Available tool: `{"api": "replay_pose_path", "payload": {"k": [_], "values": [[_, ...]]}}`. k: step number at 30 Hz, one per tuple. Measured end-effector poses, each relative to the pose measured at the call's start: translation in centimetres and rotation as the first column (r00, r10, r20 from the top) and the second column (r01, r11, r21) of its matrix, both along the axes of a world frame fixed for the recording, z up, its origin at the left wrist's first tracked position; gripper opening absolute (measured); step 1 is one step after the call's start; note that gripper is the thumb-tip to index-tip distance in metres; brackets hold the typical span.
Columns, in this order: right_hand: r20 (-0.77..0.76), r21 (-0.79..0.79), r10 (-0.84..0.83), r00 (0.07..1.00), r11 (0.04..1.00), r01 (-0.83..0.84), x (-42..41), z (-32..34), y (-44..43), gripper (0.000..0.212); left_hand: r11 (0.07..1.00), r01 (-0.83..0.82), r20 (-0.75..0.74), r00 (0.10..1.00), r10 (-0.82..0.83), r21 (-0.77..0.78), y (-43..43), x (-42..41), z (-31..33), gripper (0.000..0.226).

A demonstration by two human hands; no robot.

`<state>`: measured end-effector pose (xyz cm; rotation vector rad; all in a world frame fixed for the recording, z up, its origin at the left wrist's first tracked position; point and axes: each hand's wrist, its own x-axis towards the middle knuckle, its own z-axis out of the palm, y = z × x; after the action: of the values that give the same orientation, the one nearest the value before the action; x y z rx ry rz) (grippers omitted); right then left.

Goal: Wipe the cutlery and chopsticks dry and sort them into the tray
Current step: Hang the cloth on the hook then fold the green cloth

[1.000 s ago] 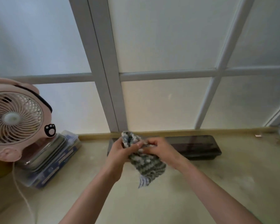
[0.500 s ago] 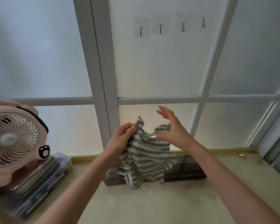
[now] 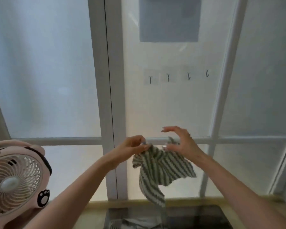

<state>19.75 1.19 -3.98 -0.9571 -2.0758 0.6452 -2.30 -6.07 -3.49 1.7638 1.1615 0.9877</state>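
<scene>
A person lifts a grey-and-white striped knitted cloth (image 3: 162,169) in front of a frosted, white-framed window (image 3: 109,80), higher than half a second ago, when it hung just above the counter. The left hand (image 3: 132,148) pinches one upper corner between closed fingertips; the right hand (image 3: 182,142) grips the other edge with thumb and lower fingers while the upper fingers spread open. Four small dark wall hooks (image 3: 178,76) sit above the hands. Below, the dark rectangular tray (image 3: 221,217) lies on the pale counter; its contents are too blurred to name. A pink desk fan (image 3: 15,180) stands at left. With the cloth raised toward the hooks, wiping looks finished and hanging it up appears next.
</scene>
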Motion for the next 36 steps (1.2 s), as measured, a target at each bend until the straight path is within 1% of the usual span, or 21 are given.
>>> {"api": "replay_pose_path", "payload": {"k": [1,2,3,5,7,9,12,13,15,16,18,20,22,23,25,27,29,30,33,35,36], "values": [[0.029,-0.007,0.097,0.995,0.995,-0.097,-1.0,0.8,0.0,0.055,0.999,-0.009,0.009,1.0,0.008,0.045,0.7,0.6,1.1,0.027],[0.011,-0.04,0.18,0.984,0.983,-0.18,-2.0,1.7,0.1,0.06,0.995,-0.027,0.003,1.0,0.027,0.098,1.5,1.3,2.1,0.021],[-0.034,-0.085,0.23,0.973,0.969,-0.232,-2.9,2.9,0.3,0.059,0.983,-0.058,-0.029,0.997,0.064,0.172,2.3,1.9,3.3,0.013],[-0.162,-0.157,0.214,0.963,0.958,-0.24,-4.0,5.4,1.3,0.043,0.933,-0.128,-0.111,0.978,0.174,0.336,4.0,2.3,5.7,0.009],[-0.229,-0.164,0.165,0.959,0.965,-0.206,-4.2,8.1,2.4,0.024,0.873,-0.217,-0.125,0.946,0.298,0.436,5.4,1.7,8.4,0.01],[-0.307,-0.178,0.168,0.937,0.957,-0.23,-3.9,10.3,3.7,0.017,0.85,-0.263,-0.079,0.939,0.334,0.457,6.5,0.4,10.9,0.013],[-0.382,-0.182,0.183,0.906,0.946,-0.268,-3.7,12.6,5.0,0.029,0.861,-0.263,0.004,0.957,0.29,0.435,7.4,-1.5,13.5,0.009],[-0.373,-0.141,0.168,0.912,0.962,-0.235,-3.8,13.2,5.3,0.03,0.852,-0.28,0.011,0.952,0.307,0.443,7.8,-2.0,14.0,0.007],[-0.373,0.013,0.071,0.925,0.997,-0.071,-4.1,13.6,6.2,0.027,0.812,-0.323,-0.031,0.922,0.386,0.486,9.1,-2.8,14.1,0.026],[-0.382,0.114,0.012,0.924,0.993,0.035,-4.6,14.3,7.1,0.025,0.778,-0.345,-0.046,0.901,0.431,0.525,10.1,-2.9,14.5,0.035],[-0.342,0.281,-0.107,0.934,0.936,0.21,-5.8,14.9,8.4,0.019,0.72,-0.389,-0.089,0.845,0.527,0.575,11.7,-2.7,14.6,0.04],[-0.158,0.491,-0.266,0.951,0.814,0.309,-7.1,15.6,9.8,0.019,0.636,-0.471,-0.074,0.766,0.639,0.611,13.3,-2.1,15.2,0.037],[0.052,0.613,-0.41,0.91,0.733,0.295,-7.8,15.5,10.9,0.022,0.592,-0.522,-0.076,0.707,0.703,0.614,14.5,-1.6,15.4,0.037],[0.116,0.623,-0.447,0.887,0.728,0.286,-8.0,15.2,11.2,0.021,0.595,-0.537,-0.092,0.691,0.717,0.598,14.8,-1.6,15.1,0.038],[0.153,0.601,-0.467,0.871,0.744,0.293,-7.9,13.8,11.5,0.02,0.637,-0.561,-0.134,0.686,0.715,0.529,14.9,-1.7,13.9,0.035],[0.115,0.525,-0.427,0.897,0.793,0.31,-7.7,11.8,11.5,0.025,0.692,-0.566,-0.189,0.697,0.692,0.447,14.4,-1.5,11.6,0.027],[0.052,0.433,-0.362,0.931,0.848,0.305,-7.5,10.0,10.9,0.031,0.689,-0.565,-0.193,0.692,0.695,0.455,13.4,-0.9,9.5,0.023],[0.009,0.423,-0.334,0.943,0.856,0.299,-7.3,9.3,10.4,0.032,0.67,-0.578,-0.131,0.703,0.699,0.467,12.7,-0.8,8.7,0.021],[-0.12,0.488,-0.315,0.941,0.807,0.332,-5.4,6.5,8.2,0.029,0.641,-0.635,0.145,0.75,0.646,0.432,9.6,-0.2,5.3,0.012],[-0.221,0.454,-0.295,0.93,0.812,0.365,-2.4,2.4,6.1,0.028,0.649,-0.664,0.199,0.739,0.643,0.371,7.0,0.5,0.8,0.007],[-0.245,0.411,-0.294,0.924,0.832,0.373,-0.4,-0.4,4.8,0.029,0.688,-0.645,0.185,0.76,0.623,0.331,5.7,1.3,-2.1,0.006]]}}
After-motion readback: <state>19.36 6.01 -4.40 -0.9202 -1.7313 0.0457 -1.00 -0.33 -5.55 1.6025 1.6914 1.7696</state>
